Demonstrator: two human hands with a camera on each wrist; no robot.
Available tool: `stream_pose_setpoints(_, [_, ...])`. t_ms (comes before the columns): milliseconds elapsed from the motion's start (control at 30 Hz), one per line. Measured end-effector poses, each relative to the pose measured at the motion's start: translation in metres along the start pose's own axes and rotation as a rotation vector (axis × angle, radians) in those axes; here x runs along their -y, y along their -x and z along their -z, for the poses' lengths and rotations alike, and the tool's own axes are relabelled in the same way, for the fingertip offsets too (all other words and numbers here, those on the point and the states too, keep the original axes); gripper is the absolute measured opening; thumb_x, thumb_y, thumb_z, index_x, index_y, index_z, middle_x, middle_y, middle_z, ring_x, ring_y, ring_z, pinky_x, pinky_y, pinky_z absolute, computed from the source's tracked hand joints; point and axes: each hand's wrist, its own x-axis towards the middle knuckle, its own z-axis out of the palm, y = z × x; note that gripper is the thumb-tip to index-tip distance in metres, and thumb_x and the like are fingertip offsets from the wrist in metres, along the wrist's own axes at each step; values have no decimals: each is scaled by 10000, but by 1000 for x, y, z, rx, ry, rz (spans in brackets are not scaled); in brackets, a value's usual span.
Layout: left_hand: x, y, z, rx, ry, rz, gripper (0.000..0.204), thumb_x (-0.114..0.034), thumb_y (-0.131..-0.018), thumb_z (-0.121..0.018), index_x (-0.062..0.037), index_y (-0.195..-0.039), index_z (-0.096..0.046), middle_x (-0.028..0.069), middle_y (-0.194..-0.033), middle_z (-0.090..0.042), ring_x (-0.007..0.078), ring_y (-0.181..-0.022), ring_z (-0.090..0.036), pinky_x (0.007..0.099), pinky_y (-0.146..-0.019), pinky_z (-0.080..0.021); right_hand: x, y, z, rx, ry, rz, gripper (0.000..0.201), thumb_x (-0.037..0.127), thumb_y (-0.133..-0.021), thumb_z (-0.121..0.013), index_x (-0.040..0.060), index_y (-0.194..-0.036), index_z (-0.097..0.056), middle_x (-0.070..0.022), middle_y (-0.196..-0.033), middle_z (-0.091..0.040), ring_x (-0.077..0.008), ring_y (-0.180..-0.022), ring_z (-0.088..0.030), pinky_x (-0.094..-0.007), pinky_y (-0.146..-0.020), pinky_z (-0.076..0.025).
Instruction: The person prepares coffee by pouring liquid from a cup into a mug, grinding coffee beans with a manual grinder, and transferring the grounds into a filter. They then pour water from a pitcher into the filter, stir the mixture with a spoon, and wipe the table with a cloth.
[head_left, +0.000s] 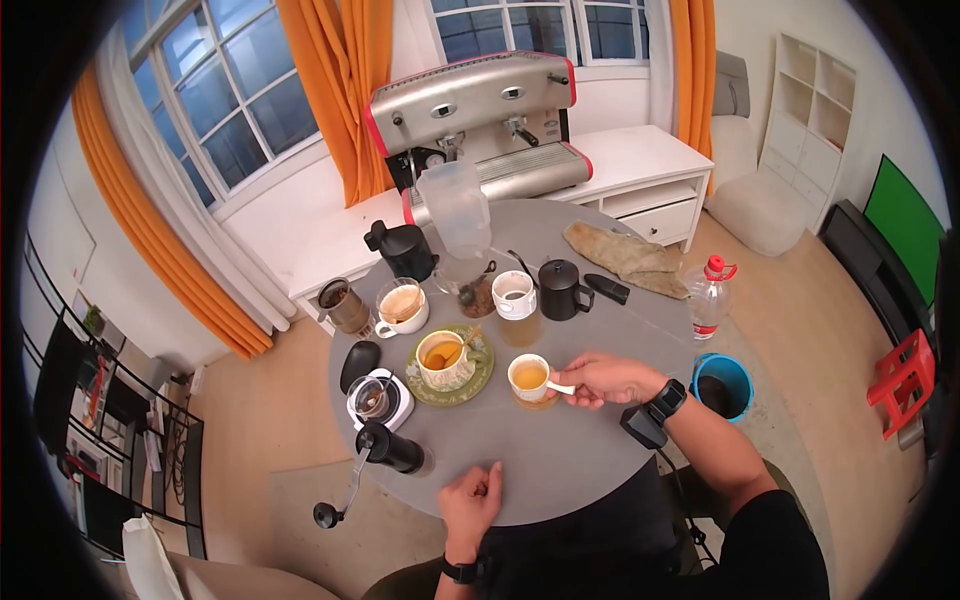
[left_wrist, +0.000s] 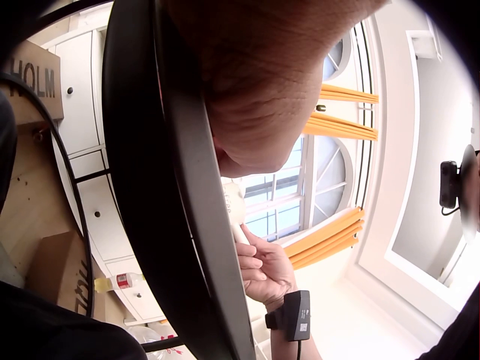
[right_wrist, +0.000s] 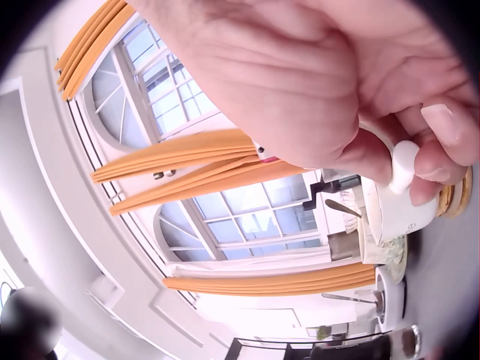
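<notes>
My right hand [head_left: 610, 380] pinches the white handle [right_wrist: 405, 163] of a small white cup [head_left: 528, 377] between thumb and fingers. Amber liquid fills much of the cup, and a wooden coaster [right_wrist: 457, 193] shows at its base. Left of it, a patterned teacup [head_left: 446, 372] with amber liquid and a spoon sits on a green saucer [head_left: 467, 392]. My left hand [head_left: 470, 505] rests at the table's near edge with fingers loosely curled, holding nothing. Nearest to that hand lies a black hand grinder [head_left: 392, 450], its crank over the edge.
On the round grey table [head_left: 590, 450] stand a scale [head_left: 398, 410] with a glass vessel, a latte cup [head_left: 403, 312], a black kettle [head_left: 562, 290] and a white cup [head_left: 514, 290] on a glass vessel. A brown cloth [head_left: 625, 255] lies at the back right. Behind stands an espresso machine [head_left: 475, 120].
</notes>
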Motion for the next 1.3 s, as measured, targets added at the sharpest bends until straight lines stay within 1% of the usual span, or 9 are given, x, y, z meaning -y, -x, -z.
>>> stream_pose_setpoints(100, [0,0,-2,-8,24,-5,415,-190,-904,-826,-46,-618,-563,92,-500,-488,265,-417,-478,364,-450,-379,-7,-4,1,91,-168,-24,391,373,-1096,-612,-7,-1115,-701,11,-776,-550,-47,-566,-458,-211,-440,-346])
stream_pose_setpoints(200, [3,1,-3,0,64,1,416,-170,-924,-820,-1,-641,-566,60,-494,-437,129,-443,-369,303,-457,-325,-12,-3,1,184,-267,-40,371,354,-1104,-601,-6,-1159,-673,23,-762,-493,-45,-562,-391,-221,-438,-305])
stream_pose_setpoints(600, [-3,0,1,-20,42,-14,424,-168,-916,-824,0,-635,-554,83,-496,-411,161,-446,-335,325,-456,-316,-14,5,-36,111,-286,83,349,342,-1127,-557,7,-1185,-634,36,-747,-469,-43,-560,-347,-235,-438,-259])
stream_pose_setpoints(700, [0,-1,2,6,-3,-20,400,-193,-906,-822,-54,-624,-575,89,-498,-490,267,-418,-479,371,-452,-387,-14,15,-31,78,-240,96,349,351,-1128,-553,15,-1178,-636,35,-746,-470,-45,-558,-339,-239,-440,-256])
stream_pose_setpoints(800, [2,0,-1,-5,31,-28,400,-196,-905,-823,-56,-623,-576,90,-499,-494,263,-417,-478,369,-451,-384,-15,23,-32,81,-223,49,354,352,-1131,-546,13,-1186,-634,35,-738,-467,-46,-549,-327,-236,-443,-249])
stream_pose_setpoints(900, [2,1,-2,2,81,6,425,-169,-912,-827,-7,-636,-547,83,-496,-421,173,-438,-361,329,-458,-330,-14,26,-39,82,-244,56,358,351,-1133,-542,8,-1186,-633,35,-728,-460,-50,-545,-322,-236,-444,-244])
stream_pose_setpoints(1000, [0,0,2,-3,15,-11,409,-197,-906,-823,-53,-616,-573,90,-501,-498,266,-419,-488,367,-451,-384,-15,24,-39,52,-260,106,359,357,-1133,-541,15,-1181,-636,34,-721,-458,-50,-548,-321,-237,-450,-245])
stream_pose_setpoints(1200, [3,-1,-2,-10,31,-38,425,-204,-909,-823,-57,-611,-559,88,-500,-499,267,-418,-486,366,-449,-384,-16,26,-37,62,-248,92,370,357,-1132,-542,2,-1190,-627,29,-720,-457,-48,-550,-319,-236,-462,-253])
stream_pose_setpoints(1300, [1,1,-2,4,66,-4,424,-170,-910,-829,-13,-633,-548,82,-499,-447,178,-437,-376,323,-460,-342,-12,28,-44,-1,-260,106,358,339,-1136,-533,-2,-1190,-629,30,-724,-458,-48,-558,-325,-238,-463,-253])
